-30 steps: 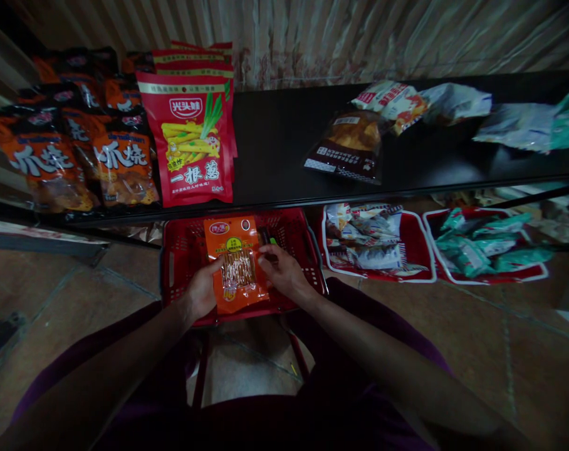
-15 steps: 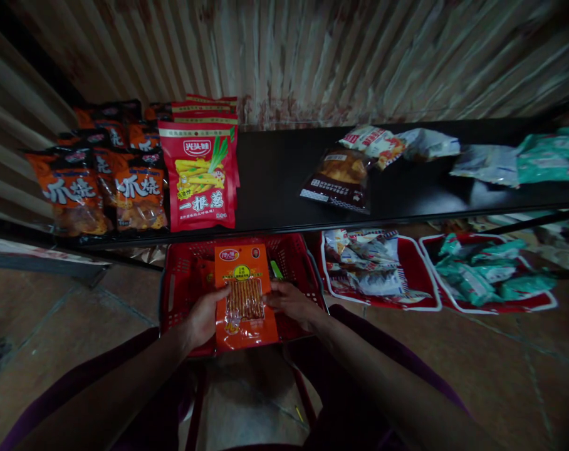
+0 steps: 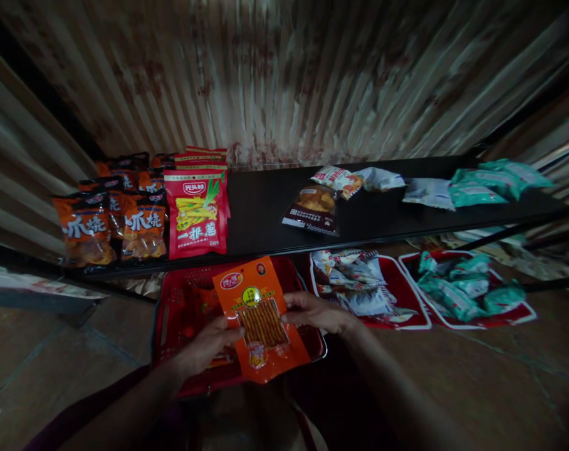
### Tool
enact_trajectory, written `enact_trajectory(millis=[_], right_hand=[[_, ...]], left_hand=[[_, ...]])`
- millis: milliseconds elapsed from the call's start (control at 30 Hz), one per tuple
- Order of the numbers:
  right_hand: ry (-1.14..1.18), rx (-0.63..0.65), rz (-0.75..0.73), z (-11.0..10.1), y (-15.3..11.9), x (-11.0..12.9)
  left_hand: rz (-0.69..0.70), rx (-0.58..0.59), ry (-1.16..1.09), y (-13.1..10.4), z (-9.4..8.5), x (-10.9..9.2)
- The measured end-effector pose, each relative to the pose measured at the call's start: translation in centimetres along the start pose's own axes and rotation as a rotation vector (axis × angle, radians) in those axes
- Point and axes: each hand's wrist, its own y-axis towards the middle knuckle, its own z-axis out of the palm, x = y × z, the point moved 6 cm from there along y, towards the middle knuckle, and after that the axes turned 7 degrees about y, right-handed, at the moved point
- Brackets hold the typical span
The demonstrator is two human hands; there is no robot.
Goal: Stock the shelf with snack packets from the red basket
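Observation:
An orange snack packet (image 3: 261,313) with a clear window is held tilted above a red basket (image 3: 172,313) below the shelf edge. My left hand (image 3: 209,344) grips its left edge, and my right hand (image 3: 315,311) grips its right edge. Other orange packets lie in the basket, partly hidden by the held packet and my left hand. On the black shelf (image 3: 261,207), just beyond my hands, red snack bags (image 3: 197,216) stand upright beside several orange and black bags (image 3: 143,228).
A brown bag (image 3: 313,207) and white packets (image 3: 381,178) lie mid-shelf, with green packets (image 3: 482,188) at right. Below stand a red basket of white packets (image 3: 413,310) and one of green packets (image 3: 524,308). A pleated curtain (image 3: 275,81) hangs behind.
The orange packet has tilted and moved slightly right and down, with both hands still on it. The view has shifted, so the shelf sits lower in the picture.

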Motion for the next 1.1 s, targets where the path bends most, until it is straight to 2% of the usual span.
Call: enact_trajectory(millis=[100,267,333,467,667,767,867,1100], right_hand=[[0.022,-0.073,-0.075,-0.6,-0.9,1.2],[0.193,-0.316,-0.235,-2.5,-1.2,2.2],[0.266,-0.354,-0.277,-2.8,-0.8,2.3],[0.316,-0.373,-0.371,-2.7,0.1,2.7],[0.284,-0.669,-0.491,-3.7,0.2,3.9],[0.29,-0.806,-0.55,-4.8,0.2,5.9],[0.281,-0.871,-0.626,-6.3,0.9,9.2],[0.244,-0.964,-0.615,-11.3,6.2,15.9]], left_hand=[[0.122,-0.018,0.035,0.6,0.8,-1.5],[0.255,-0.225,0.045,2.0,0.5,-4.5],[0.308,-0.29,0.046,2.4,0.4,-6.0],[0.403,-0.345,0.008,3.2,0.6,-8.5],[0.488,-0.397,0.016,4.5,1.6,-11.6],[0.492,-0.453,0.026,5.3,1.7,-13.5],[0.501,-0.554,0.077,6.3,1.4,-15.4],[0.666,-0.688,0.09,10.2,0.7,-19.7]])
